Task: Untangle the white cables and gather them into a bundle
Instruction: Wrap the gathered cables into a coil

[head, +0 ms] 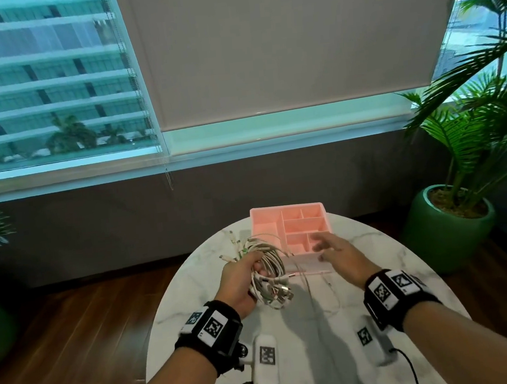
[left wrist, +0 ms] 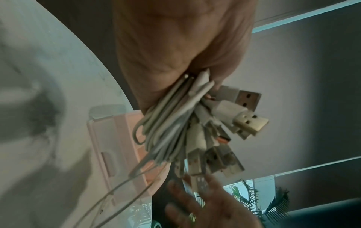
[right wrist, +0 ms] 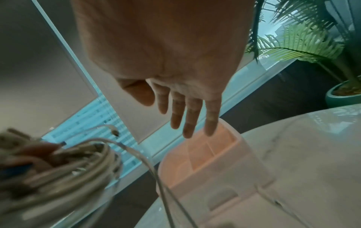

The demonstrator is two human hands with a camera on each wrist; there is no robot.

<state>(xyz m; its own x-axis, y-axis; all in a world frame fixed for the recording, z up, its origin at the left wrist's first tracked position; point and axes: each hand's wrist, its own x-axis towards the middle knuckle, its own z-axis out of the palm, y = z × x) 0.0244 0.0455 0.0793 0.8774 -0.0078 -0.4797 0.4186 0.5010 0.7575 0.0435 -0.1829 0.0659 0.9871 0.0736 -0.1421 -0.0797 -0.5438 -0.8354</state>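
Both forearms reach in from the near edge, each with a black wrist strap bearing square markers. Beneath them spreads the round white marble surface (head: 375, 251), the largest thing in reach, standing on a wooden floor by a window with a lowered blind (head: 278, 44); a potted palm (head: 471, 152) stands at the right. At the far side of the surface sits a pink tray (head: 291, 230) split into several compartments, and those in view hold nothing that can be seen. A pale lid (head: 308, 264) lies flat against its near side. The left hand (head: 239, 283) is curled tight round a coil of white cables (head: 269, 270), held up over the surface just left of the tray; in the left wrist view a cluster of USB plugs (left wrist: 230, 121) fans out below that grip. One thin cable strand (head: 307, 282) trails from the coil down onto the surface. The right hand (head: 338, 253) hovers over the tray's near corner, its grip wide, fingers (right wrist: 192, 117) straight and spread, holding nothing.
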